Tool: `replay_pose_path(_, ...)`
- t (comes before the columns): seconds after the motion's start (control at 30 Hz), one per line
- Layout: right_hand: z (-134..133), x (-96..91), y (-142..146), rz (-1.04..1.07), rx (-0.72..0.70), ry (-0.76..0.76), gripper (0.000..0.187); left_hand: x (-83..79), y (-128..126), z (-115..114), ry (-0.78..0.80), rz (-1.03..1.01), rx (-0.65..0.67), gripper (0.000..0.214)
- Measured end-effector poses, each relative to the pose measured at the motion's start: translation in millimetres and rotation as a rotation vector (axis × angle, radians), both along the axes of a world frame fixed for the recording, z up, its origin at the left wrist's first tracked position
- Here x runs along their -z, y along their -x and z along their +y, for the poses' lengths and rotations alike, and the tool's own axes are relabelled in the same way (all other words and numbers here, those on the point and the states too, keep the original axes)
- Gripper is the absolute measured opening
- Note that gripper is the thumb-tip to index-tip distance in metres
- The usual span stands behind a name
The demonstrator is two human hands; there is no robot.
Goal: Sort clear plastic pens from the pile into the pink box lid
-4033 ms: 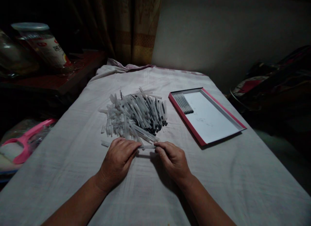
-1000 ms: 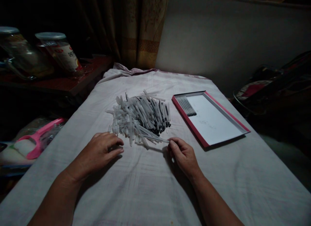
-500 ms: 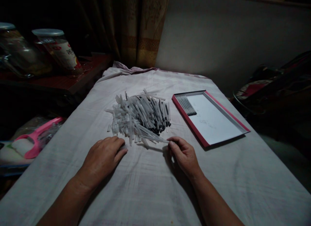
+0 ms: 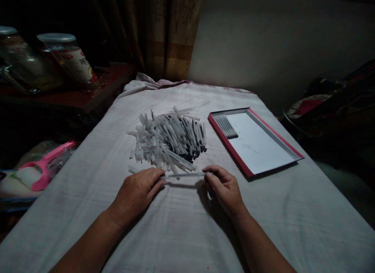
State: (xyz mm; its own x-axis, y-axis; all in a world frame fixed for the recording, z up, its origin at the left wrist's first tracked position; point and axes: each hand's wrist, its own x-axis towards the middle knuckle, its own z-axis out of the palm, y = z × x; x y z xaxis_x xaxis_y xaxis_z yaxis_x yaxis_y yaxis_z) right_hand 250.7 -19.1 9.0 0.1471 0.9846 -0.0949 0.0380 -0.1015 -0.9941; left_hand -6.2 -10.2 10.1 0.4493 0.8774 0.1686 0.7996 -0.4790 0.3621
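A heap of clear pens with black tips [image 4: 168, 142] lies on the white cloth-covered table [image 4: 181, 230]. My right hand [image 4: 224, 189] pinches one end of a single clear pen [image 4: 186, 174] held level just in front of the heap. My left hand [image 4: 139, 193] rests palm down with its fingers curled at the pen's other end; what they hold, if anything, is hidden. A shallow red-edged box [image 4: 258, 142] to the right has several pens lined up at its far left corner [image 4: 227, 126].
A dark wooden shelf at the left carries two lidded jars [image 4: 68, 56]. A pink plastic object [image 4: 43, 165] sits low at the left edge. Curtains [image 4: 172, 34] and a pale wall stand behind the table. Dark bags [image 4: 336, 101] lie to the right.
My left hand slid right from beside the heap to the free end of the pen. My right hand kept its pinch and turned the pen level.
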Motion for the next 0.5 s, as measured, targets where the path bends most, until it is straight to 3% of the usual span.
replay_pose_path(0.5,0.9,-2.6,-5.8,-0.031,-0.14,0.087,0.027,-1.3,-8.9,-0.2,0.042,-0.205,0.041,0.021)
